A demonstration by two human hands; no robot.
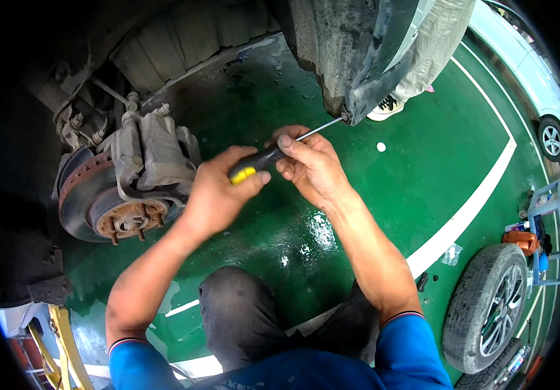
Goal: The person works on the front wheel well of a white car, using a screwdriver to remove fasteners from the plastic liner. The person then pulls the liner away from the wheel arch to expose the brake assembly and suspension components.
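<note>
A screwdriver [261,160] with a black and yellow handle slants up to the right in front of me. My left hand [218,192] is wrapped round the butt of its handle. Near the front of the handle, where the shaft begins, my right hand [315,169] grips it between thumb and fingers. The thin metal shaft reaches a small fastener [345,117] at the lower corner of a dark, dirty wheel-arch edge panel [364,84]. Whether the tip sits in the fastener's head is too small to tell.
To the left is a rusty brake disc [91,198] with its caliper [156,153]. A removed wheel [486,309] stands at right near a grey rack [553,227]. Another person's leg and shoe [386,108] show behind the panel. A yellow stand [65,344] is lower left.
</note>
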